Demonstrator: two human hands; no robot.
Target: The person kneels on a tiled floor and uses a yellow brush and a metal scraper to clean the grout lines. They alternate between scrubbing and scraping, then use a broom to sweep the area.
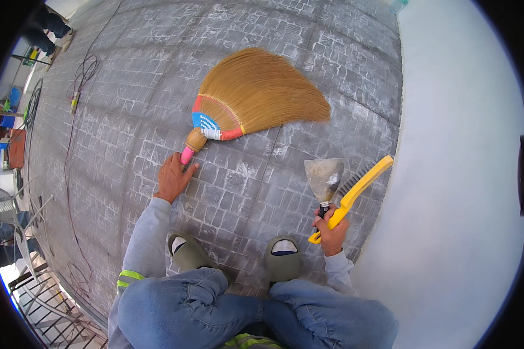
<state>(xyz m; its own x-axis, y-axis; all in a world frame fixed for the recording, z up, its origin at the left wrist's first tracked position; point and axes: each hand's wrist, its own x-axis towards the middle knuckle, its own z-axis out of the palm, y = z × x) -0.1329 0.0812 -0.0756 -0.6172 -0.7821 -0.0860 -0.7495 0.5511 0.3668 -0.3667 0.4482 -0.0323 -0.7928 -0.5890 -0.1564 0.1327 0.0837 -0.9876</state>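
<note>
My bent knees in blue jeans (163, 302) come nearest, with my olive slides (282, 259) planted apart just beyond. To the right of my feet, my right grip (332, 232) is clamped on two tools together: a yellow-handled wire brush (350, 198) and a putty knife (324, 174). The putty knife's long axis runs straight away from me, its broad, smeared blade foremost; the brush slants away to the right, dark bristles turned toward that blade. Farther ahead on the left, my left grip (173, 181) is closed, thumb and fingers, about the pink handle of a straw broom (256, 93), my palm hidden from view. The broom is ahead of my feet over the grey block paving (140, 104), its long axis running from my fingers away to the right, the fan's tip swept rightward. A white wall (454, 174) flanks the paving on my right. At far left, beyond a thin cable (68, 151), another person's dark-trousered legs (46, 28) show.
</note>
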